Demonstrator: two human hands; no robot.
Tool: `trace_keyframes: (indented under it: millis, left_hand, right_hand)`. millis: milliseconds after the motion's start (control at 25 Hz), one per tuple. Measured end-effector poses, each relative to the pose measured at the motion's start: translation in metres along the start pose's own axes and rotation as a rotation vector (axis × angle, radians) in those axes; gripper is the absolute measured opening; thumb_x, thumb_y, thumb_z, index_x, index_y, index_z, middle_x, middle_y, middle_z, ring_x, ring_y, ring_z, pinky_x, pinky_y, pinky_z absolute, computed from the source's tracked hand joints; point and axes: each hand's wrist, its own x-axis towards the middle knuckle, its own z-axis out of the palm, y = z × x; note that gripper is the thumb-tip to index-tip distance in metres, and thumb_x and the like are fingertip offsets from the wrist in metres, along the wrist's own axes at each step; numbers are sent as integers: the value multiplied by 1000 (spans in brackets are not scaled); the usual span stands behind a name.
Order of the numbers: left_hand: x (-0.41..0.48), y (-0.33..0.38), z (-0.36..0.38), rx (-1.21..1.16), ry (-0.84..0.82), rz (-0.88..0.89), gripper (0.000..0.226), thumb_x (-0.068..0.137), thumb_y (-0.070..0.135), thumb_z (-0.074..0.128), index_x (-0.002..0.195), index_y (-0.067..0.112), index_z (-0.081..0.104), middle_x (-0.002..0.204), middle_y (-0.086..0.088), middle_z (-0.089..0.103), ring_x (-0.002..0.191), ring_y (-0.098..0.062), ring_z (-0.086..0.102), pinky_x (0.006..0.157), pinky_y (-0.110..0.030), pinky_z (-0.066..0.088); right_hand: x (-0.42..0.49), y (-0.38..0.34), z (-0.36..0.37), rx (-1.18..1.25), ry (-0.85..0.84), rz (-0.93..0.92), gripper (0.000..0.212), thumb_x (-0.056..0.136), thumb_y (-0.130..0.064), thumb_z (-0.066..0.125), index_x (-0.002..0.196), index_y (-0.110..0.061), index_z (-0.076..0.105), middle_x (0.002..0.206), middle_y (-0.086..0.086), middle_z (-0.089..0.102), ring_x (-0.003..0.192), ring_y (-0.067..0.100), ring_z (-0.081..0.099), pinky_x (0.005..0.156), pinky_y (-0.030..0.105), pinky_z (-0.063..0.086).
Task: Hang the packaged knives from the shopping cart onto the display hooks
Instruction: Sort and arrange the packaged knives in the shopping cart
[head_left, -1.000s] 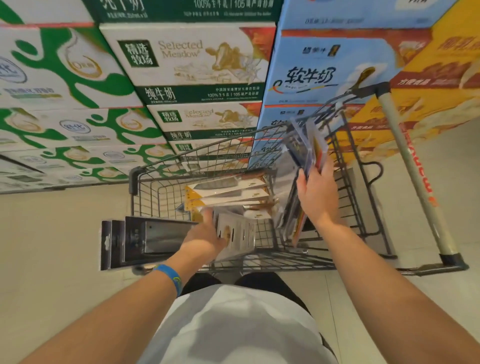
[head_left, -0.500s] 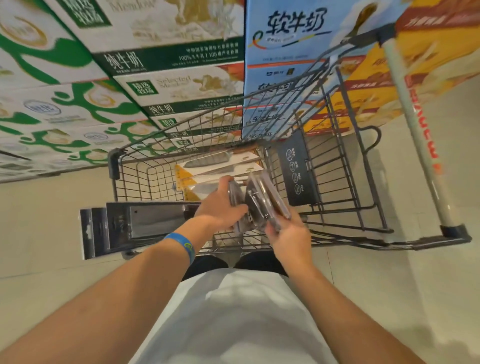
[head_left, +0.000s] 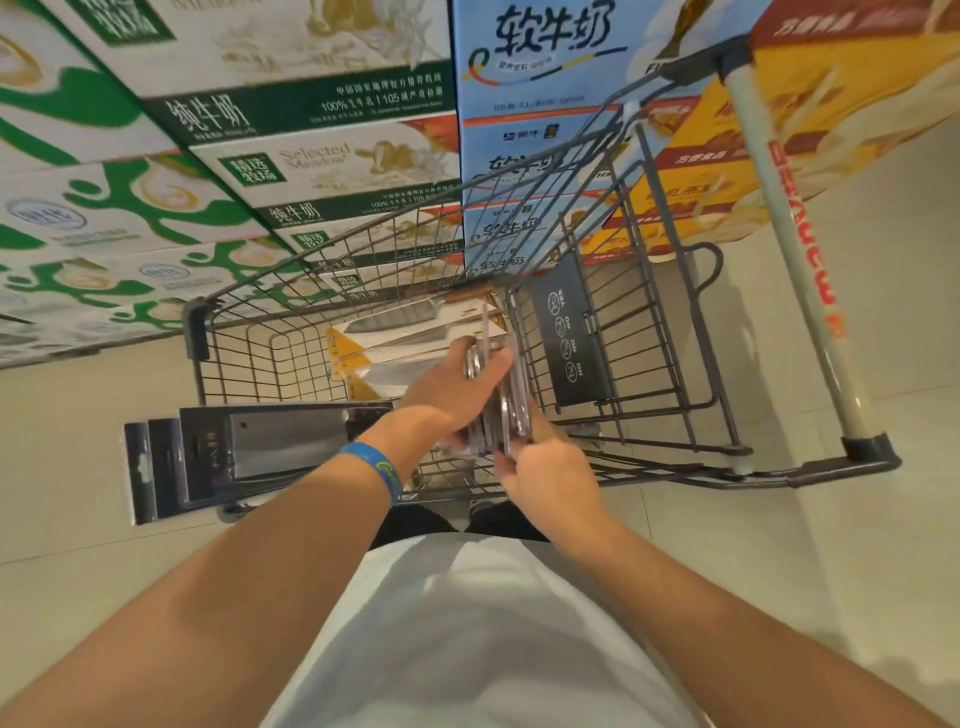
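Cartons (head_left: 317, 156): milk boxes stacked in a wall behind the cart, green and white on the left, blue in the middle, yellow and red on the right.
Floor (head_left: 831, 545): pale tiles under and around the cart.
Cart (head_left: 195, 328): grey wire basket seen from above, side-on to the person.
Shirt (head_left: 467, 634): white, at the bottom of the view.
Handle (head_left: 789, 249): pale bar with red lettering, along the cart's right end.
Black packs (head_left: 260, 452): several flat knife packs stacked on the cart's near left corner, sticking out past the rim over the floor. A broad blade shows through the top one.
Yellow packs (head_left: 410, 338): a pile of knife packs inside the cart by its far side. A blade shows on the top one.
Flap (head_left: 569, 332): dark panel with round icons, inside the cart's right end.
Bundle (head_left: 501, 410): clear knife packs stood on edge, held just above the cart's near edge. Their contents are blurred.
Left hand (head_left: 447, 395): clamped on the bundle from the left, thumb across its top.
Right hand (head_left: 550, 478): gripping the bundle's near end from below, fingers curled round it.
Wristband (head_left: 375, 467): blue, on the left wrist.
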Motion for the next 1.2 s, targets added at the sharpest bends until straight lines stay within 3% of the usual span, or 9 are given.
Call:
trace_keyframes:
  millis: [80, 200, 320, 440, 520, 600, 760, 960, 1200]
  left_hand:
    - [-1, -9, -10, 13, -13, -6, 76, 71, 95, 28, 136, 55, 26, 98, 1, 63, 51, -18, 72, 47, -27, 59]
    - [4, -17, -16, -10, 8, 12, 59, 80, 82, 29, 126, 47, 39, 97, 2, 65, 78, -25, 74, 71, -45, 63]
    - [9, -25, -14, 43, 137, 60, 55, 88, 73, 23, 122, 38, 49, 115, -6, 66, 107, -33, 60, 91, -49, 50]
    - [8, -35, -12, 36, 213, 59, 55, 89, 80, 28, 115, 36, 49, 97, 1, 68, 95, -28, 61, 75, -41, 44]
    - [8, -36, -8, 47, 227, 89, 50, 84, 76, 50, 112, 34, 45, 89, 10, 65, 83, -19, 62, 67, -35, 44]
    - [12, -33, -4, 89, 241, 98, 41, 83, 50, 66, 110, 34, 40, 87, 7, 65, 79, -21, 62, 62, -29, 43]
    - [4, -27, 6, 5, 270, 57, 37, 85, 36, 66, 115, 29, 46, 96, -2, 71, 91, -31, 67, 78, -41, 56]
    - [2, -25, 20, -54, 320, 47, 44, 86, 36, 65, 126, 26, 49, 111, -3, 70, 105, -31, 64, 88, -47, 55]
    - [5, -22, 14, 83, 323, 21, 40, 88, 40, 62, 121, 24, 45, 115, -2, 64, 103, -32, 63, 83, -47, 55]
  right_hand:
    - [-4, -8, 3, -36, -56, -51, 38, 101, -44, 53, 124, -20, 73, 162, 14, 36, 128, 25, 60, 101, 35, 54]
    - [2, -17, 1, 102, -192, -79, 42, 103, -44, 48, 141, -30, 59, 171, 8, 11, 152, 25, 29, 118, 43, 38]
    - [7, -20, -4, 222, -209, -174, 35, 102, -44, 50, 121, -28, 73, 155, 2, 47, 146, 23, 37, 117, 43, 37]
    - [8, -14, 1, 417, -386, -58, 13, 99, -35, 57, 106, -31, 68, 155, -7, 46, 146, 17, 35, 118, 43, 34]
    - [18, -13, 2, 575, -480, 136, 19, 99, -29, 57, 112, -43, 52, 139, -10, 57, 115, 9, 59, 87, 35, 53]
    - [38, -10, -4, 688, -406, 312, 17, 103, -29, 49, 112, -43, 50, 116, -13, 63, 87, 6, 60, 70, 27, 47]
    - [101, 13, -39, 876, -139, 443, 24, 105, -41, 38, 102, -30, 59, 109, -1, 68, 98, 16, 65, 89, 44, 54]
    - [249, 4, -70, 631, -77, 403, 58, 99, -58, 45, 108, -7, 70, 90, 5, 66, 96, 29, 64, 84, 41, 52]
    - [309, -30, -35, 265, -159, 338, 43, 100, -30, 58, 138, -9, 55, 137, 13, 61, 123, 33, 60, 88, 35, 49]
